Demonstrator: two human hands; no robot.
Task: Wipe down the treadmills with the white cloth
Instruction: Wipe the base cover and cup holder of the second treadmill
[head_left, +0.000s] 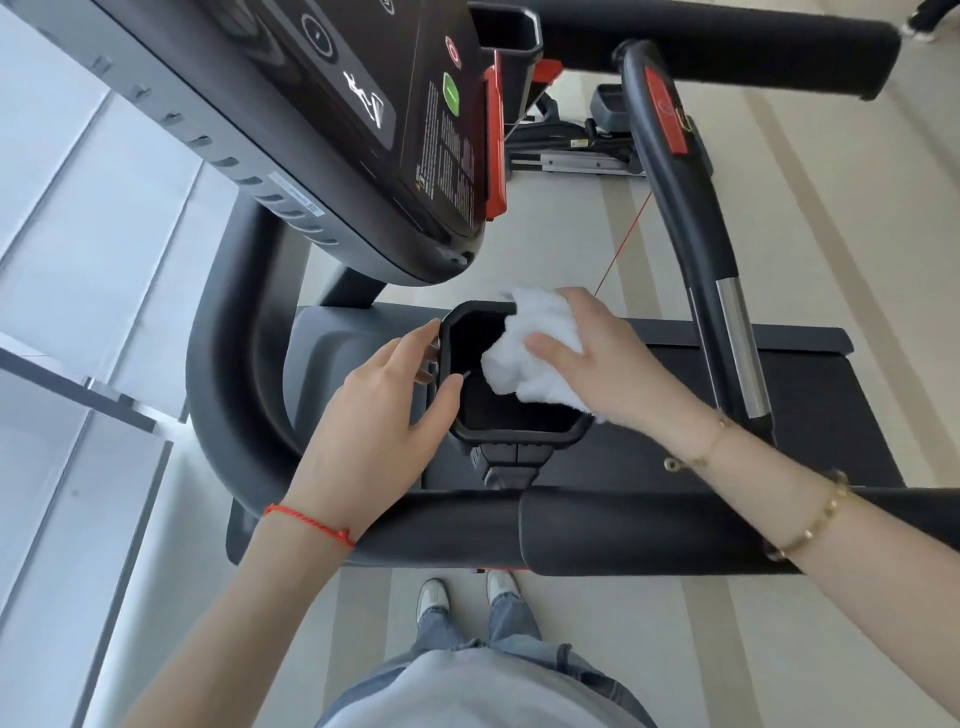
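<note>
Right hand (597, 364) gripping a crumpled white terry cloth (524, 358), fingers curled over the wad and pressing it onto the far right rim of a black octagonal plastic cup holder (519, 423), part of the cloth hanging down into the dark well. Left hand (384, 410) steadying the same holder from the opposite side, thumb hooked over the left rim, fingers wrapped against the outer wall; a narrow grip on the holder's edge. Thin red cord bracelet (311, 525) on the left wrist, gold chain bracelets (810, 525) on the right forearm. Beneath both forearms, a thick black padded handlebar (623, 535) running crosswise. Beyond the holder, the black treadmill belt (810, 395) and grey motor cover. Above, the dark tilted treadmill console (363, 114) with a green button (452, 93) and red trim. To the right, a curved black side handle (685, 197) with a red label and a chrome sensor strip. Below, blue jeans and white shoes (434, 597) on the pale striped floor (779, 649).
</note>
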